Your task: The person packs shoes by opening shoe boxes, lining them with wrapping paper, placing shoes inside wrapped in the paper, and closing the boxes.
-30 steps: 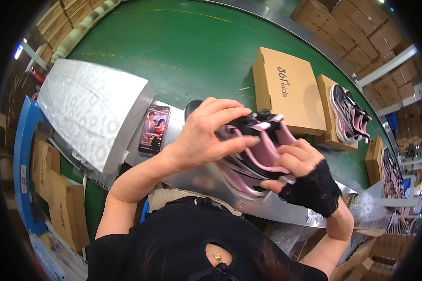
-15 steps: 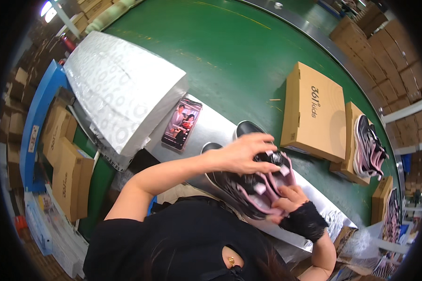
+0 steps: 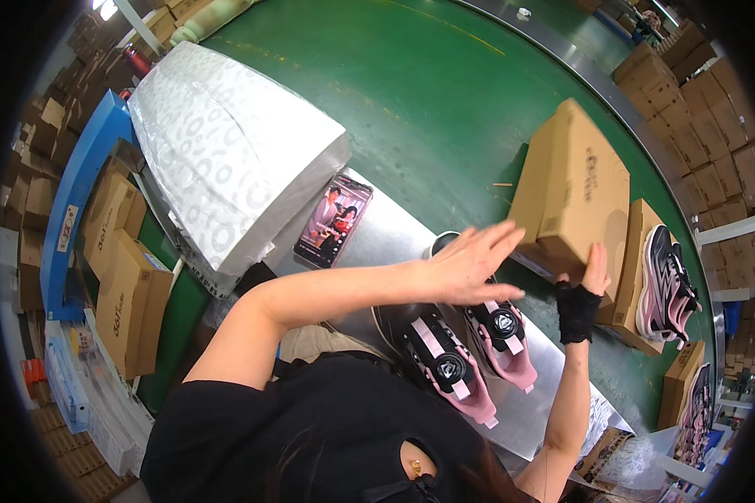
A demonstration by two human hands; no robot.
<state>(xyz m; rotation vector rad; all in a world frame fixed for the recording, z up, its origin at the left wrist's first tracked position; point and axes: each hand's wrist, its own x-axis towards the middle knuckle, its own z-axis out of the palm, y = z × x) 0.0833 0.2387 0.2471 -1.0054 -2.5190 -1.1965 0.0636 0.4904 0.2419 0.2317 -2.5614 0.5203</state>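
A pair of black and pink sneakers (image 3: 445, 366) with round dials stands on the metal ledge, close to my body. My left hand (image 3: 470, 267) reaches over their toes, fingers stretched out, fingertips by the left corner of a brown cardboard shoebox (image 3: 575, 201). Whether they touch the box I cannot tell. My right hand (image 3: 589, 281), in a black lace fingerless glove, grips the near edge of that box, which looks tilted. Part of the sneakers' toes is hidden under my left forearm.
A phone (image 3: 333, 221) lies on the metal ledge (image 3: 386, 220) beside a large white wrapped package (image 3: 235, 142). More sneakers (image 3: 669, 285) rest on another box (image 3: 637, 289) at the right. Shoeboxes (image 3: 130, 306) stand at the left by a blue frame (image 3: 75, 205). The green table (image 3: 403, 109) stretches behind.
Both hands have let go of the sneakers, which now stand on the ledge. My right hand has moved up and right to the shoebox, which has tilted. My left hand has opened out toward it.
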